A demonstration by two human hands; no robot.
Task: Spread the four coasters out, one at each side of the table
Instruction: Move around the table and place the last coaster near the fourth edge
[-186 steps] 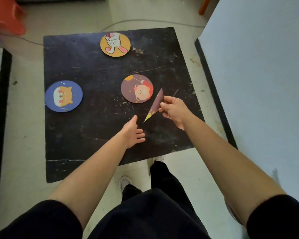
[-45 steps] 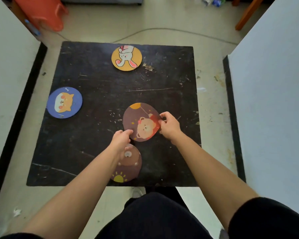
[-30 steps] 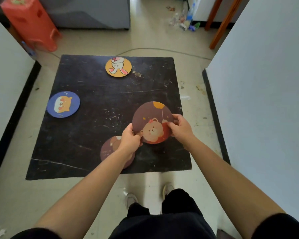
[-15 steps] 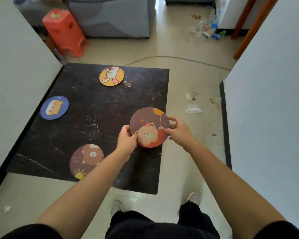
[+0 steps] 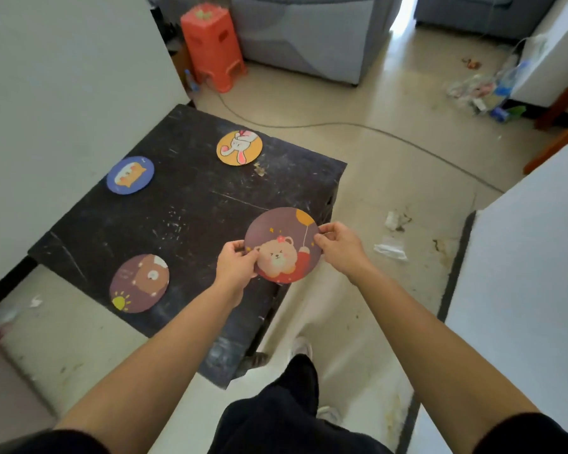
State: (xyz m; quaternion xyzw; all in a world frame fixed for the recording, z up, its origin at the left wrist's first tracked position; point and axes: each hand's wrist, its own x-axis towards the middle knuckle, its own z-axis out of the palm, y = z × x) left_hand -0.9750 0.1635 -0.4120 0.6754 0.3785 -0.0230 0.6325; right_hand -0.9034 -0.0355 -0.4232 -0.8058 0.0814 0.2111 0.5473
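From the head camera, the only view I had, I looked down at a low black table (image 5: 191,224) with a scuffed top, seen at an angle so that 1 corner pointed toward my legs. My left hand (image 5: 235,268) and my right hand (image 5: 340,245) held the balloon-bear coaster (image 5: 282,245) between them, lifted above the table's right edge. The left thumb and fingers pinched its left rim, and the right thumb and fingers pinched its right rim. Its printed face was tilted toward me: a brown disc with a bear in red and an orange balloon. 3 other coasters lay flat on the table, well apart from each other. The brown bear coaster (image 5: 139,283) with a small yellow sun sat near the table's near edge, to the left of my left hand. The blue coaster (image 5: 130,175) with an orange animal sat near the left edge, beside a pale wall (image 5: 63,93). The yellow rabbit coaster (image 5: 239,148) sat near the far edge. Both of my forearms were bare, with dark sleeves at the bottom of the frame and dark trousers (image 5: 276,414) between them. Beyond the table I saw a pale floor with a thin cable (image 5: 374,129), an orange plastic stool (image 5: 212,44), a grey sofa (image 5: 305,34) and some scattered litter (image 5: 482,93).
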